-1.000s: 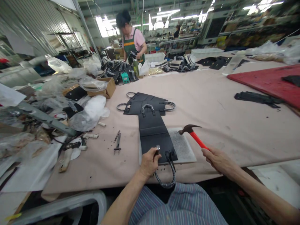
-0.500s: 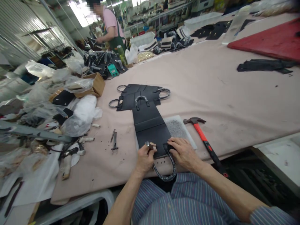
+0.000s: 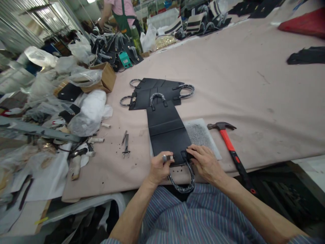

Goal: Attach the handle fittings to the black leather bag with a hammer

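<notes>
My left hand (image 3: 159, 168) is closed around a short metal punch (image 3: 167, 158), tilted toward the right, by the near edge of a black leather bag panel (image 3: 169, 137). My right hand (image 3: 205, 162) has its fingertips closed on the end tab of a plastic-wrapped bag handle (image 3: 183, 188), at the panel's near right corner. The handle loops off toward my lap. Under the panel lies a worn pale board (image 3: 203, 137). To the right rests a claw hammer (image 3: 230, 144) with a red and black grip.
More black bag panels (image 3: 142, 98) with wrapped handles lie beyond. A pronged punch (image 3: 126, 147) and a thin metal rod (image 3: 124, 138) are on the left. Plastic bags and a cardboard box (image 3: 108, 78) crowd the left side. A person in a green apron (image 3: 124, 20) stands at the back.
My view has dipped and turned slightly, so the table things appear shifted. The punch in my left hand leans over more. My right fingers stay at the handle's tab.
</notes>
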Demonstrator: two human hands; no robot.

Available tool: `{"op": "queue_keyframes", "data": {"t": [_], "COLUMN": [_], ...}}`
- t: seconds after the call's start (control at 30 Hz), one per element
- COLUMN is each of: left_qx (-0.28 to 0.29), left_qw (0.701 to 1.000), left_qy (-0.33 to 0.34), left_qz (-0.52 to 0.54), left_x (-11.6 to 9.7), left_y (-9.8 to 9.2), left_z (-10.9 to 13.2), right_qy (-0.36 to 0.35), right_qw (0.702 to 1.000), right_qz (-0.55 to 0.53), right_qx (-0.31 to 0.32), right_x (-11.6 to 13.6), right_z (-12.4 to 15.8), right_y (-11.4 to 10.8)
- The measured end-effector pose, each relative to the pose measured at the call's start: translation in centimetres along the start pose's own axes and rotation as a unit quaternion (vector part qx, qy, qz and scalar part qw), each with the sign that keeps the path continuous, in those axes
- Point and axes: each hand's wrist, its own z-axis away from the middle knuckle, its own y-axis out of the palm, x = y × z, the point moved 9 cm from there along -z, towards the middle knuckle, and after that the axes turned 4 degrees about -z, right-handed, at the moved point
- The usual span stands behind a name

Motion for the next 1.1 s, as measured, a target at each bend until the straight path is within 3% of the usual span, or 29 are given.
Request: {"op": "queue_keyframes", "data": {"t": [0.07,0.1,0.17,0.23,0.4,0.47,0.53,0.6,0.67,0.87,1.1], "left_qx": [0.002,-0.013,-0.064,-0.078,0.043,0.077,0.038,-0.049,-0.1,-0.045,-0.043], "left_qw": [0.998,0.998,0.998,0.997,0.999,0.997,0.993,0.973,0.955,0.984,0.994], "left_qy": [0.062,0.062,0.015,-0.028,0.008,-0.01,-0.087,-0.173,-0.21,-0.139,-0.083], "left_qz": [-0.02,-0.024,-0.022,-0.006,0.012,0.018,0.069,0.144,0.181,0.1,0.048], "left_x": [-0.9,-0.9,0.0,0.8,-0.5,-0.2,1.3,3.3,4.4,2.4,1.1], "left_y": [0.4,0.3,-0.5,-1.0,-0.2,0.2,-0.4,-1.4,-1.9,-0.5,-0.3], "left_z": [0.5,0.8,1.0,0.9,-1.0,-1.6,-1.8,-1.1,-0.1,0.2,-0.2], "right_qy": [0.0,0.001,0.003,0.005,0.006,0.006,0.006,0.005,0.005,0.001,0.004], "right_qw": [1.0,1.0,1.0,1.0,1.0,1.0,1.0,1.0,1.0,1.0,1.0], "right_qz": [-0.002,-0.003,-0.006,-0.008,-0.01,-0.011,-0.013,-0.015,-0.016,-0.018,-0.021], "right_qx": [-0.003,-0.003,-0.003,-0.003,-0.002,-0.003,-0.004,-0.006,-0.009,-0.011,-0.005], "right_x": [0.1,0.1,0.0,-0.1,-0.3,-0.4,-0.4,-0.3,-0.2,-0.2,-0.4], "right_z": [0.0,-0.1,-0.1,-0.2,-0.1,0.0,0.0,0.0,0.0,0.0,0.1], "right_y": [-0.1,-0.1,-0.1,-0.1,0.0,0.0,-0.1,-0.1,-0.2,-0.1,0.0]}}
